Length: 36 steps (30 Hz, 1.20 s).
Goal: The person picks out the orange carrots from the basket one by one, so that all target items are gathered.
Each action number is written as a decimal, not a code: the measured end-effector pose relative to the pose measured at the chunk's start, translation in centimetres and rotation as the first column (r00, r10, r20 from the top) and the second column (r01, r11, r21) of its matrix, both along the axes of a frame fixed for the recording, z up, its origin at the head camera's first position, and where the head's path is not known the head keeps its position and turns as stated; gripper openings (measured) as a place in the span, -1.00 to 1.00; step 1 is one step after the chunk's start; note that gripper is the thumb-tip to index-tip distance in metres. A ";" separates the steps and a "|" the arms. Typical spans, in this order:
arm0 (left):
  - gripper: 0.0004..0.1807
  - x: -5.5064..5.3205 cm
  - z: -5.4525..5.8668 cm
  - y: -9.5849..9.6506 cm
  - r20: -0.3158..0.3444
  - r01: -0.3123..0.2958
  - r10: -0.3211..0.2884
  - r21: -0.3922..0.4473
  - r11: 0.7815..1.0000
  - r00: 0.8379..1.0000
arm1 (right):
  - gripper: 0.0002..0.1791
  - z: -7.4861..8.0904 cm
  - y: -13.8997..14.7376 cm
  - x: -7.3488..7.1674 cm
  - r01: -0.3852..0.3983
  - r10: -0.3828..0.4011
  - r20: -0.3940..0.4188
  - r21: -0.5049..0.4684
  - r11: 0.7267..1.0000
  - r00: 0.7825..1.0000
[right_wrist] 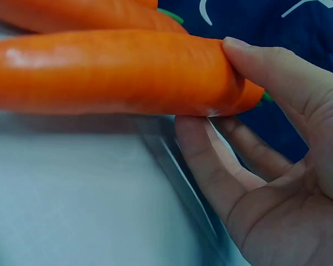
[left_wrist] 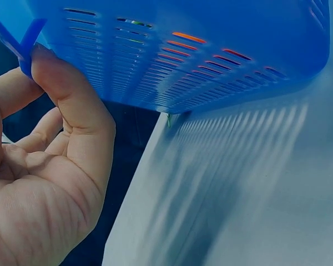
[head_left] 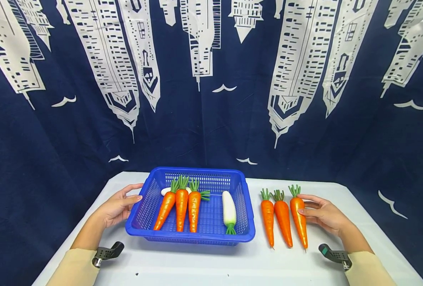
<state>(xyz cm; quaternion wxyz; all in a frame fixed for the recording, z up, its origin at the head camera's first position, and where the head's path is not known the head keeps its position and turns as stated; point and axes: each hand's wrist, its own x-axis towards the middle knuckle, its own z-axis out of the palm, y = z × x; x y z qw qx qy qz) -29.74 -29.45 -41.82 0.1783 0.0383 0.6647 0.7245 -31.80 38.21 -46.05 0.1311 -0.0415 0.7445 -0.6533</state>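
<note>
At the left side of the blue plastic basket [head_left: 193, 237], my left hand [head_left: 117, 206] pinches the rim between thumb and fingers. The left wrist view shows the slotted basket wall [left_wrist: 250, 33] from outside, with the thumb hooked at the rim. My right hand [head_left: 323, 214] holds the rightmost carrot [head_left: 298, 218] near its leafy top, thumb on one side and fingers on the other. In the right wrist view this carrot [right_wrist: 111, 72] lies across the frame. Two more carrots, a middle one [head_left: 282, 218] and a left one [head_left: 267, 218], lie beside it.
Inside the basket, three carrots [head_left: 181, 208] lie side by side over a mostly hidden white vegetable [head_left: 165, 191]. A white radish [head_left: 229, 208] with green leaves lies at the basket's right. The white table [head_left: 182, 266] ends at a dark blue printed curtain [head_left: 204, 135].
</note>
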 end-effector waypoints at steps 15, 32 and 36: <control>-0.20 0.0 -0.2 -0.2 0.014 -0.002 0.002 0.009 1.000 1.000 | -0.32 0.1 -0.6 -0.7 0.020 -0.023 0.015 0.197 0.980 1.000; -0.21 -0.2 -0.2 -0.1 0.008 0.006 -0.006 0.018 1.000 1.000 | -0.28 0.3 -0.4 -0.6 0.002 -0.008 0.028 0.208 0.978 1.000; -0.22 -0.2 -0.2 -0.1 0.007 0.005 -0.005 0.017 1.000 1.000 | -0.29 0.1 -0.2 -0.6 -0.006 0.000 0.033 0.175 0.985 0.999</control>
